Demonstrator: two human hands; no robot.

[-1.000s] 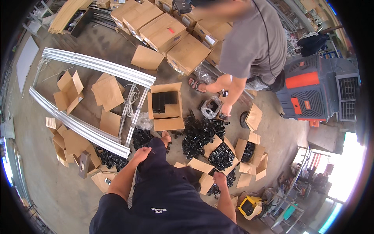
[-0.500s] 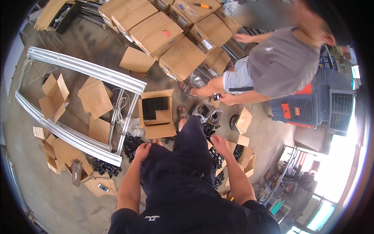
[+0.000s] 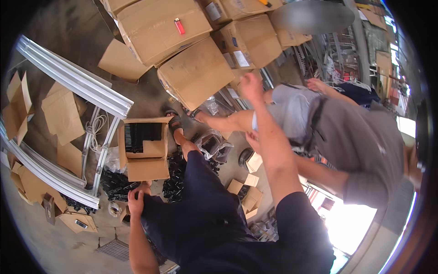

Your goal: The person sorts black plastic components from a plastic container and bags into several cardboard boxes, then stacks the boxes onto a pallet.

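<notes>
Left hand (image 3: 135,201) by the knee (image 3: 153,208), fingers curled; right hand (image 3: 252,86) raised near a stacked carton (image 3: 196,71) (can't tell either grip). Open carton (image 3: 148,169) of black parts (image 3: 134,137) sits ahead.

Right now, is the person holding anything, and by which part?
Nothing visible is held: the left hand is by the trousers, the right hand raised, apparently empty.

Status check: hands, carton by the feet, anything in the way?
Left hand low beside trouser leg; right hand raised, nothing visible in it. Open carton partly filled with black parts. Co-worker close on right.
</notes>
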